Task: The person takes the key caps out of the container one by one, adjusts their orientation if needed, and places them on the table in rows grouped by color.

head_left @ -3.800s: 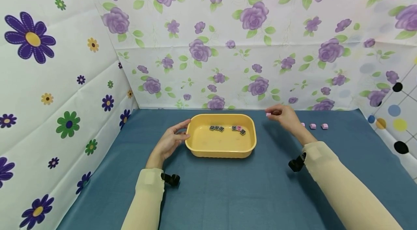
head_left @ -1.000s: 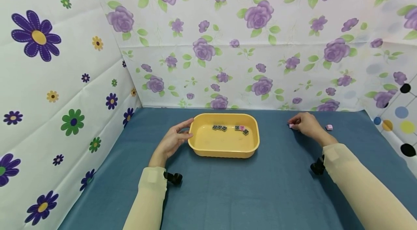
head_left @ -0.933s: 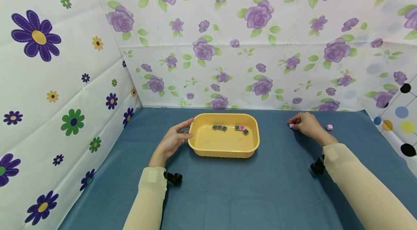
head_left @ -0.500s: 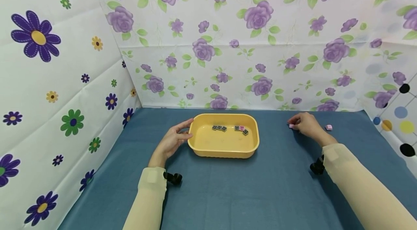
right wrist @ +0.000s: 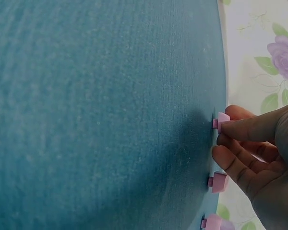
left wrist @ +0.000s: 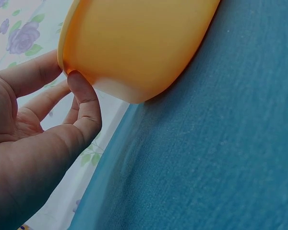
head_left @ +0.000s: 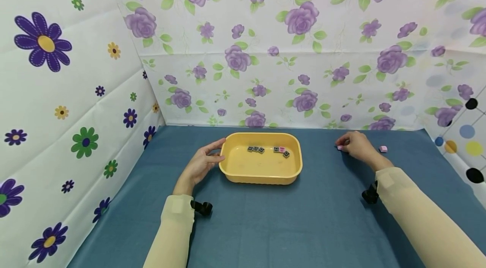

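In the head view my left hand [head_left: 200, 164] holds the left end of a yellow plastic tray [head_left: 260, 176], thumb and fingers at its rim. The left wrist view shows the thumb [left wrist: 82, 91] against the tray's outer wall [left wrist: 134, 43]. At the right, my right hand [head_left: 357, 146] pinches a small pink block [head_left: 339, 147] between thumb and fingertips, low at the tablecloth. The right wrist view shows this block [right wrist: 222, 121] with a narrow stub toward the cloth. Two similar pink blocks [right wrist: 219, 182] stand in line beside it; the hand partly hides this row in the head view.
Inside the tray lie three grey dark-centred squares [head_left: 256, 149] in a row, and a second group with a pink square [head_left: 282, 150] between grey ones. One pink block [head_left: 383, 149] stands right of my right hand. Flowered cloth [head_left: 235, 90] hangs behind the blue table [head_left: 243, 221].
Since the oldest frame, my right hand has carried the pink block rightward from beside the tray down to the tablecloth. Over the last second both hands have stayed put.
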Action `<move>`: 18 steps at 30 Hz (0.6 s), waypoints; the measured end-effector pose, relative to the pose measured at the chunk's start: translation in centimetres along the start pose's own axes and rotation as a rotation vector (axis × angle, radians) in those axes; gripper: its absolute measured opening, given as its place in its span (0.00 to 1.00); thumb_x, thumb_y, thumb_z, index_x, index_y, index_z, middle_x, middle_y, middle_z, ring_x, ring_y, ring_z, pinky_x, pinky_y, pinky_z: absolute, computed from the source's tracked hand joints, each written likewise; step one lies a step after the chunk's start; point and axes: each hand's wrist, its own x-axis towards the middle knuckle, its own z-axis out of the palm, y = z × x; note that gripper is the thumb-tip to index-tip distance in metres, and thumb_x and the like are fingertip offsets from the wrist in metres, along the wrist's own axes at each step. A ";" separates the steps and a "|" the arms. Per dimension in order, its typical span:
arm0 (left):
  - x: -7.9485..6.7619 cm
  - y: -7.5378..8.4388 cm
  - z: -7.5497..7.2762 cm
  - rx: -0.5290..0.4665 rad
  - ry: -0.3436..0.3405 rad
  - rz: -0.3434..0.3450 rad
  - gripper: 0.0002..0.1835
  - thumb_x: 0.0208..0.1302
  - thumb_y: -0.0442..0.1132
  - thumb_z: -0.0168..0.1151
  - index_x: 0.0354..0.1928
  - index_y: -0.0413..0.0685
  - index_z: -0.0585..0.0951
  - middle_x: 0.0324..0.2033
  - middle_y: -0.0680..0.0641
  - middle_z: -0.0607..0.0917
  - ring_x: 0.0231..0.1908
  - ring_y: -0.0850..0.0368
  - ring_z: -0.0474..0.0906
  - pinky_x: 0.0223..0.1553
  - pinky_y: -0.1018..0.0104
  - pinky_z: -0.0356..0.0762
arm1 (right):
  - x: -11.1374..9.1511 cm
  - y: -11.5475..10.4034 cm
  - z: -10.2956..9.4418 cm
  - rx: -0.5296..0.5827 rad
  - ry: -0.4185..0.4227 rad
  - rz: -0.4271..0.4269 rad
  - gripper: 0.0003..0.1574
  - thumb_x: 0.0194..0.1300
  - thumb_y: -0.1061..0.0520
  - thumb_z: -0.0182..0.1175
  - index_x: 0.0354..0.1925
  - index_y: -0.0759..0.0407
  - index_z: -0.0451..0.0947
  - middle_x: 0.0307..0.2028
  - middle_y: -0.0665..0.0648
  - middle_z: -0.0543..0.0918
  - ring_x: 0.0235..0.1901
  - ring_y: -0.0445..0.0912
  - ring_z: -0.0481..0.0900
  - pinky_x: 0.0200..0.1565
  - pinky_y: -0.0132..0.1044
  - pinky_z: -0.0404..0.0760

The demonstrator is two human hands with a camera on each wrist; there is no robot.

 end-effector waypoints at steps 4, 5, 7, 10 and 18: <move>0.0 0.1 0.0 -0.002 0.000 -0.003 0.36 0.72 0.26 0.62 0.79 0.51 0.67 0.70 0.38 0.69 0.65 0.40 0.71 0.62 0.55 0.72 | -0.1 -0.4 -0.3 0.022 -0.002 0.011 0.13 0.70 0.69 0.63 0.52 0.73 0.85 0.47 0.73 0.85 0.40 0.57 0.84 0.35 0.45 0.82; 0.0 0.1 0.0 -0.003 0.000 -0.003 0.36 0.72 0.26 0.62 0.79 0.51 0.67 0.70 0.39 0.69 0.65 0.40 0.71 0.62 0.55 0.72 | -0.1 -0.6 -0.4 0.029 0.003 0.010 0.14 0.70 0.69 0.63 0.52 0.73 0.85 0.47 0.73 0.85 0.40 0.57 0.84 0.35 0.45 0.82; 0.0 0.1 0.0 0.000 -0.001 -0.001 0.36 0.72 0.26 0.62 0.79 0.51 0.67 0.70 0.39 0.69 0.65 0.40 0.71 0.62 0.55 0.72 | -0.2 -1.0 -0.7 0.043 0.015 0.005 0.14 0.70 0.70 0.61 0.52 0.73 0.84 0.48 0.73 0.83 0.39 0.57 0.83 0.35 0.45 0.81; 0.0 0.2 0.0 0.006 -0.004 0.006 0.35 0.73 0.27 0.61 0.79 0.51 0.67 0.70 0.38 0.68 0.64 0.39 0.71 0.61 0.55 0.71 | -0.2 -1.8 -1.2 0.062 0.039 -0.013 0.17 0.69 0.71 0.57 0.54 0.72 0.84 0.52 0.75 0.82 0.42 0.59 0.83 0.36 0.45 0.80; -0.1 0.0 0.0 0.013 -0.012 0.012 0.36 0.73 0.27 0.60 0.80 0.51 0.66 0.71 0.37 0.68 0.66 0.38 0.70 0.62 0.55 0.72 | -0.2 -4.4 -1.4 0.148 0.061 -0.035 0.16 0.76 0.64 0.59 0.58 0.68 0.82 0.55 0.73 0.81 0.49 0.64 0.82 0.41 0.53 0.82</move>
